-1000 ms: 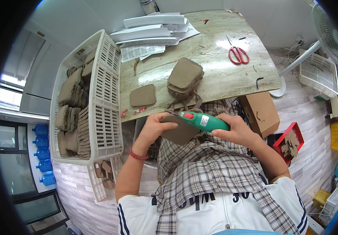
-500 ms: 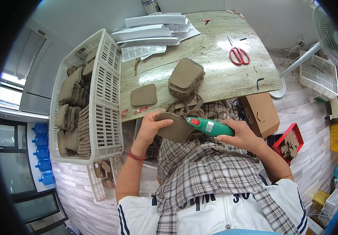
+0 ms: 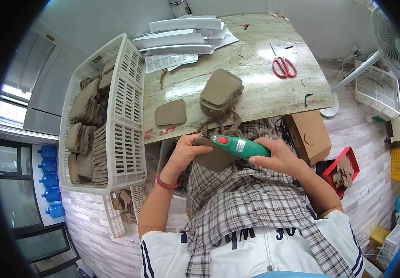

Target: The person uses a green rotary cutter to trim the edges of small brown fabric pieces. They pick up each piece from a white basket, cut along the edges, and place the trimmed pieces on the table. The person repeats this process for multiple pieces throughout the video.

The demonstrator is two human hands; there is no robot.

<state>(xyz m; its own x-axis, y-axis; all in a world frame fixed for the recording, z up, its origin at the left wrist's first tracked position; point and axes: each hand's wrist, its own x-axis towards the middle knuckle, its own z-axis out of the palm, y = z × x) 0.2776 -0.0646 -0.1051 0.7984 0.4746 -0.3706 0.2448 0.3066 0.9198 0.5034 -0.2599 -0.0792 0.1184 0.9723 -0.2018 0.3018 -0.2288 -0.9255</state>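
My left hand (image 3: 187, 153) pinches a brown rounded fabric pad (image 3: 214, 160) by its upper left edge, above my lap. Wrapped around the body of a green electric cutter (image 3: 244, 147) with a red button is my right hand (image 3: 276, 156). The cutter's front end lies over the pad's top edge, close to my left fingertips; its blade is too small to make out. Just beyond, at the table's near edge, a stack of similar pads (image 3: 221, 88) has loose brown strips (image 3: 218, 124) hanging by it. A single pad (image 3: 170, 112) lies flat to its left.
A white slatted crate (image 3: 128, 106) full of pads stands left of the table (image 3: 260, 99). Papers (image 3: 181, 41) and red-handled scissors (image 3: 284, 67) lie on the table. Right of my lap are a cardboard box (image 3: 308, 136) and a red box (image 3: 353, 160) of brown pieces.
The cutter has moved left along the pad's top edge, nearer my left fingers. My left hand has shifted slightly right, and the pad has turned and tilted a little.
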